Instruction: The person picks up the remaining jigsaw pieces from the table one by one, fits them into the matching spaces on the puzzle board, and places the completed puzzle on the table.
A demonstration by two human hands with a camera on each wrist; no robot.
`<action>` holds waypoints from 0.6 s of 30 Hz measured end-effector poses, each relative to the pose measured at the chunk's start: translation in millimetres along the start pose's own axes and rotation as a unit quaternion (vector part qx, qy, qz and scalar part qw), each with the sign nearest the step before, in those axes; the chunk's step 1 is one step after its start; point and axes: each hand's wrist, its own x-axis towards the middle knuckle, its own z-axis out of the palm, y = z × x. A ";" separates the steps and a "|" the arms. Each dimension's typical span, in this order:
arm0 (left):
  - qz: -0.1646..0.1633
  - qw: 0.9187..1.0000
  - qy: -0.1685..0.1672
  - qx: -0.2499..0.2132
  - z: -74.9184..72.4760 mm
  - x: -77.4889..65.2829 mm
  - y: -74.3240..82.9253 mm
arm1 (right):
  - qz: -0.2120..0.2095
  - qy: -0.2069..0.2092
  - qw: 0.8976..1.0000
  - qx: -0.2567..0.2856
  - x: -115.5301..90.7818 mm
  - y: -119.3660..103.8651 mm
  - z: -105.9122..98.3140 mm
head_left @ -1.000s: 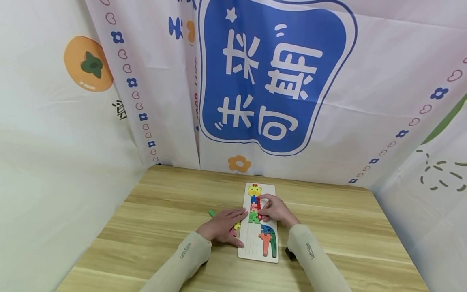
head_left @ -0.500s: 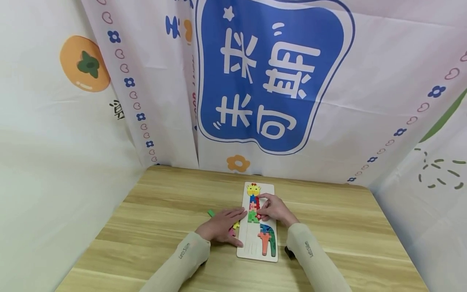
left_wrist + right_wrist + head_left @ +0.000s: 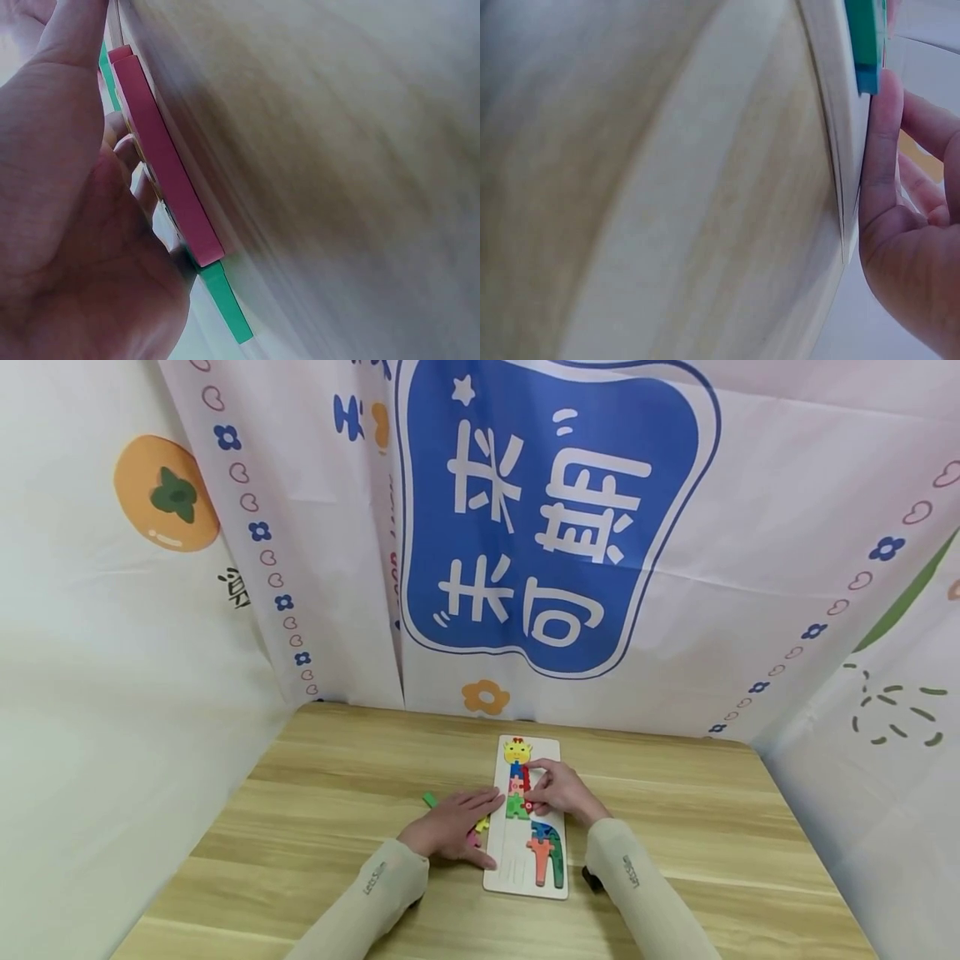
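Note:
A white giraffe puzzle board lies on the table in the head view, with a yellow giraffe head at its top. Blue, pink and green pieces form the neck; an orange leg and a dark green leg lie lower right. My right hand pinches a long red puzzle piece along the neck's right side. My left hand lies spread over loose pieces, fingertips on the board's left edge. A pink piece and a green piece show under it in the left wrist view.
A yellow piece and another green piece end stick out around my left hand. The wooden table reaches back to a printed cloth wall, with more cloth on both sides.
The head view has shifted slightly, so everything sits a little further left. Both hands keep nearly the same place against the board, and the red puzzle piece stays at the neck.

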 end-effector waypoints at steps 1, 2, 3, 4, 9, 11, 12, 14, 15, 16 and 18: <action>0.000 1.000 0.001 -0.002 0.2 0.1 -0.4 | 0.000 0.001 1.000 0.000 0.2 0.0 0.2; 0.000 1.000 0.002 -0.003 0.3 0.1 -0.7 | 0.001 0.002 1.000 0.002 0.5 -0.1 0.5; 0.001 1.000 0.002 -0.003 0.2 0.0 -0.8 | 0.000 0.002 1.000 0.002 0.7 -0.2 0.7; 0.001 1.000 0.001 -0.003 0.0 -0.2 -0.7 | 0.000 0.003 1.000 0.003 0.9 -0.3 0.6; 0.002 1.000 0.002 0.003 -1.0 -0.7 0.0 | 0.000 0.005 1.000 -0.002 0.7 -1.3 0.5; 0.002 1.000 0.003 0.004 -0.6 -0.6 0.0 | 0.003 0.005 1.000 -0.002 -0.2 -2.3 0.5; 0.002 1.000 0.003 0.004 -0.5 -0.6 0.0 | 0.004 0.005 1.000 -0.001 -0.8 -2.9 0.5; 0.002 1.000 0.002 0.006 -0.3 -0.7 -0.2 | 0.007 0.003 1.000 -0.001 -1.8 -3.9 0.6; 0.001 1.000 0.002 0.007 -0.4 -0.8 -0.3 | 0.008 0.001 1.000 0.001 -2.1 -4.4 0.5; 0.001 1.000 0.001 0.007 -0.3 -0.5 0.0 | 0.009 0.000 1.000 0.004 -2.7 -4.4 -0.1; 0.002 1.000 0.001 0.006 -0.4 0.4 0.4 | 0.008 -0.003 1.000 0.009 -3.7 -4.4 -1.6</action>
